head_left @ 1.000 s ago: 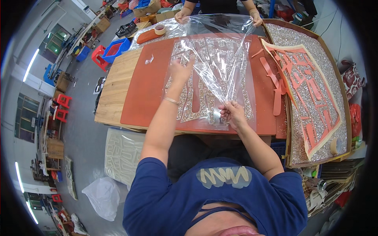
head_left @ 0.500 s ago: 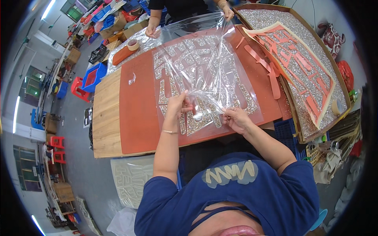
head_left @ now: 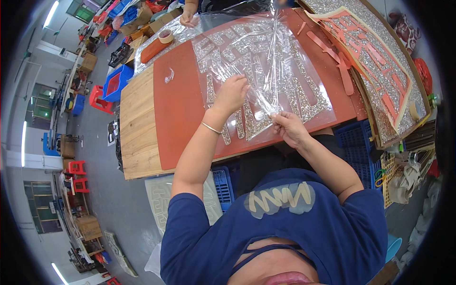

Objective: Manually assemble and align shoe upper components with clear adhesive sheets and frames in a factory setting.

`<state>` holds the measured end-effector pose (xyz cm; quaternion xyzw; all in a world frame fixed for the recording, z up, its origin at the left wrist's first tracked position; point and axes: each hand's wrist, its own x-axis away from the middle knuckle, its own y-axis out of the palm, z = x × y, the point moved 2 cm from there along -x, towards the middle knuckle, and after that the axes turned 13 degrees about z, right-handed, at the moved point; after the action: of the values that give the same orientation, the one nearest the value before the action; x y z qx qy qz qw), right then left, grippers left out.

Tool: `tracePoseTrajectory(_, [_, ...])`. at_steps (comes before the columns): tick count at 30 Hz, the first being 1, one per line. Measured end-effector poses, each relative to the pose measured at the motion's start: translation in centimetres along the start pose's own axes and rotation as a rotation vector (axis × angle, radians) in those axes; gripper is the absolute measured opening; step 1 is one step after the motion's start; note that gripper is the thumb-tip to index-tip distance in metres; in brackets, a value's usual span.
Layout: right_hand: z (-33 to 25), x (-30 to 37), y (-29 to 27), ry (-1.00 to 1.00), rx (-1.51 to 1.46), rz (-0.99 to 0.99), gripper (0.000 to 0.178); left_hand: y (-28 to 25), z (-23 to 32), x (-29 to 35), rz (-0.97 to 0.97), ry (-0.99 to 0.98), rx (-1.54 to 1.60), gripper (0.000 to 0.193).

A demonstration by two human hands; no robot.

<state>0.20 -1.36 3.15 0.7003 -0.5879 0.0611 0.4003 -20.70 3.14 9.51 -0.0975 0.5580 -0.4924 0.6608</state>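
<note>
My right hand [head_left: 289, 128] pinches the near edge of a clear plastic film [head_left: 259, 97], just over the table's front part. My left hand [head_left: 232, 94], with a bangle on its wrist, is farther out, its fingers curled closed on the same film; its fingertips are partly hidden. Between my hands the film is bunched and creased. Beneath it lies a see-through sheet with glittery silver-gold block shapes [head_left: 308, 97] on a red-brown mat [head_left: 178, 123]. Across the table, a co-worker's hand [head_left: 189, 18] is by the film's far side.
A tape roll [head_left: 166, 36] rests on a reddish rounded block [head_left: 154, 51] at the far left. To the right, a glitter-filled tray [head_left: 375, 142] holds a cut-out stencil [head_left: 396, 80]. Reddish strips [head_left: 344, 73] lie beside it. Blue crates [head_left: 356, 147] stand below the table.
My left hand has moved farther out and its fingers have closed. My right hand still pinches the film. The view has shifted, and the co-worker is mostly out of the picture.
</note>
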Motion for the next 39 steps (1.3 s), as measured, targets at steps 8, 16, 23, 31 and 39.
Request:
tracePoseTrajectory(8, [0.3,0.5,-1.5,-0.077,0.165,-0.016,0.014,-1.8,1.3,2.8,-0.102,-0.077,-0.096,0.016])
tracePoseTrajectory(16, [-0.1,1.9,-3.4,-0.030,0.171,-0.061,0.020,-5.6,4.3,6.8,-0.013,0.072,0.032,0.009])
tracePoseTrajectory(23, [-1.6,0.4,-4.7,-0.069,0.366,-0.185,0.034,-5.3,4.8,6.6,-0.111,0.150,-0.003,0.008])
tracePoseTrajectory(31, [-7.8,-5.7,0.5,-0.122,0.104,-0.015,0.065,-5.7,4.0,3.5,-0.047,-0.180,0.112,0.019])
tracePoseTrajectory(39, [-7.0,-4.0,-0.5,-0.331,-0.021,-0.116,0.058,-5.3,2.4,2.4,-0.233,-0.344,-0.216,0.025])
